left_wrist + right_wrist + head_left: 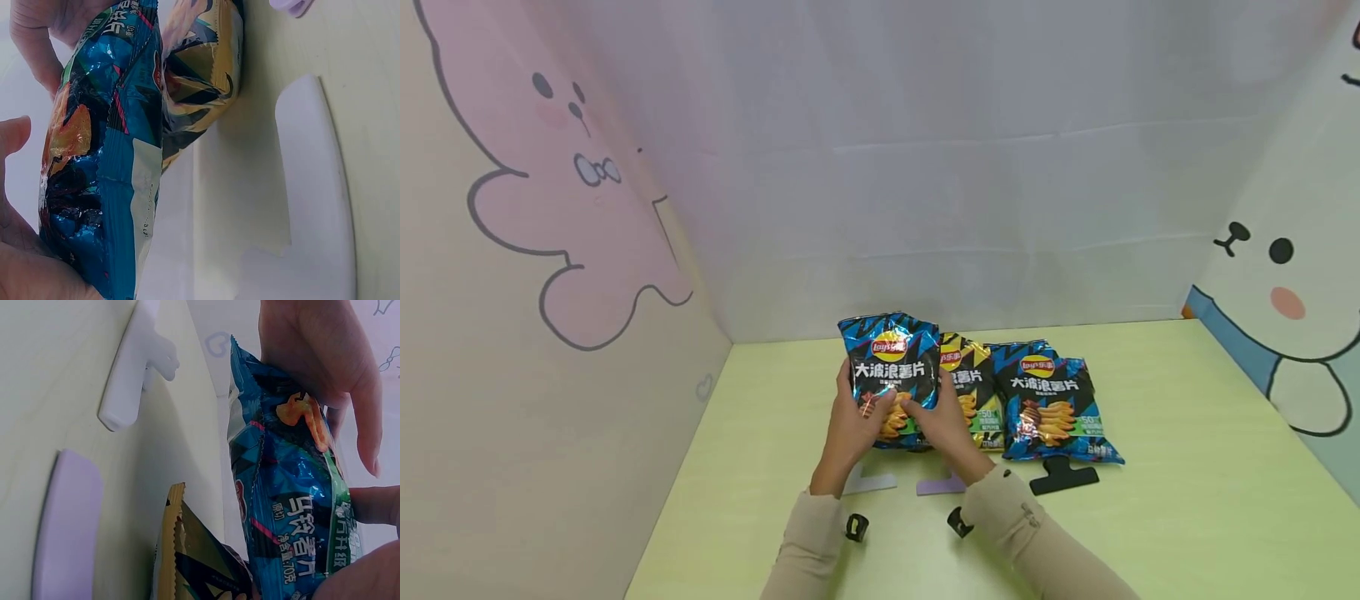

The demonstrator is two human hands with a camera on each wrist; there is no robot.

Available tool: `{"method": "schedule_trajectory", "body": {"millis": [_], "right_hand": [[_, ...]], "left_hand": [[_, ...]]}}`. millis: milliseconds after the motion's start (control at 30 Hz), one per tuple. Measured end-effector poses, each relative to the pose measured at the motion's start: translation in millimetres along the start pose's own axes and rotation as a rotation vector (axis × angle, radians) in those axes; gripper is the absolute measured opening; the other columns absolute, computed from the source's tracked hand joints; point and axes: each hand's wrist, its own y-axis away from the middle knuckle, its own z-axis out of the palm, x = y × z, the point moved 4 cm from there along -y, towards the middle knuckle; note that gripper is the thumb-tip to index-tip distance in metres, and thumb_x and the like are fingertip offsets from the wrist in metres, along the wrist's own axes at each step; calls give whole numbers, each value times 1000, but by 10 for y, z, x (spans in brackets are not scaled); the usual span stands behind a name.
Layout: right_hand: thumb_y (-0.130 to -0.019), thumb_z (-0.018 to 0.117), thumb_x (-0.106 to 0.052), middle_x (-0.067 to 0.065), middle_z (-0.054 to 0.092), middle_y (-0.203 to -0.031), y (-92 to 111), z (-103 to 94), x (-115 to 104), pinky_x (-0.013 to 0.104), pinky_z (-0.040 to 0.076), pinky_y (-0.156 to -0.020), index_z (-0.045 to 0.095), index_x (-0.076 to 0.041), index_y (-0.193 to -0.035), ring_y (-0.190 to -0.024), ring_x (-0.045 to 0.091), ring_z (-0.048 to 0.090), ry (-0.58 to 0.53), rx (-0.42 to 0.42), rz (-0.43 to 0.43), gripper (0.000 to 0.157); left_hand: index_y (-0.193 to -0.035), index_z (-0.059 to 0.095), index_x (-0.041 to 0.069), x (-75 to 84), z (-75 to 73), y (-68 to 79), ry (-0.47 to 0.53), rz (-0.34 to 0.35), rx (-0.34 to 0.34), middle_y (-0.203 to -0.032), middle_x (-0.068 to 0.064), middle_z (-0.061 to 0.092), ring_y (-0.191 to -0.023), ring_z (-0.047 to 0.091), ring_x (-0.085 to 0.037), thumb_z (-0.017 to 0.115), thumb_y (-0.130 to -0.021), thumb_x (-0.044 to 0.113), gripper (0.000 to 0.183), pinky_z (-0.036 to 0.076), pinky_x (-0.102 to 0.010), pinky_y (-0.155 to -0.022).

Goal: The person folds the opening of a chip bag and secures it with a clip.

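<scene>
Both hands grip a blue Lay's chip bag (891, 358) by its two sides and hold it up, printed front facing the head camera. My left hand (854, 421) has its thumb across the bag's lower front; my right hand (946, 417) mirrors it on the other side. In the left wrist view the bag (106, 162) shows its lower seam, and in the right wrist view the bag (287, 487) hangs above the table. Just behind it, partly covered, a yellow chip bag (983, 400) lies on the table.
Another blue chip bag (1052, 408) lies at the right, overlapping more blue packaging (1000, 358). A white clip (872, 482), a purple clip (934, 487) and a black clip (1063, 477) lie in front of the bags. White curtain (962, 208) hangs behind the table (1187, 417).
</scene>
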Motion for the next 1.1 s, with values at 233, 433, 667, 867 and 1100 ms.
{"method": "schedule_trajectory", "body": {"millis": [233, 433, 667, 867, 1100], "right_hand": [[-97, 68, -27, 20, 23, -166, 7, -56, -5, 66, 31, -117, 11, -15, -161, -151, 46, 26, 21, -10, -13, 87], [-97, 68, -26, 20, 26, -164, 20, -83, -15, 65, 33, -116, 12, -14, -160, -149, 46, 30, 8, -7, -36, 86], [-97, 68, -26, 21, 28, -163, 43, -103, -1, 63, 35, -116, 12, -12, -160, -149, 45, 31, 7, -7, -58, 85], [-97, 67, -25, 21, 29, -162, 51, -145, -2, 63, 36, -115, 14, -12, -160, -147, 45, 33, 13, 2, -66, 83], [-97, 67, -25, 22, 25, -164, 58, -186, -1, 65, 32, -117, 13, -12, -160, -149, 46, 29, 21, 3, -56, 84]], "left_hand": [[-163, 7, 18, 40, 19, -11, 6, -3, -2, -161, -17, 35, -140, 47, -38, 69, -91, 51, 100, 42, -60, -112], [-163, 7, 17, 70, 30, -5, 10, 0, -10, -161, -18, 35, -140, 47, -39, 68, -92, 51, 100, 42, -61, -112], [-163, 7, 17, 105, 49, 16, 16, 16, -25, -161, -18, 34, -142, 45, -39, 69, -92, 48, 99, 40, -61, -114], [-163, 5, 16, 152, 74, 17, 52, 48, -46, -159, -18, 37, -137, 50, -37, 69, -93, 46, 100, 45, -58, -111], [-163, 3, 20, 150, 103, 13, 13, 21, -56, -158, -17, 37, -136, 50, -36, 70, -92, 49, 101, 45, -58, -110]]}}
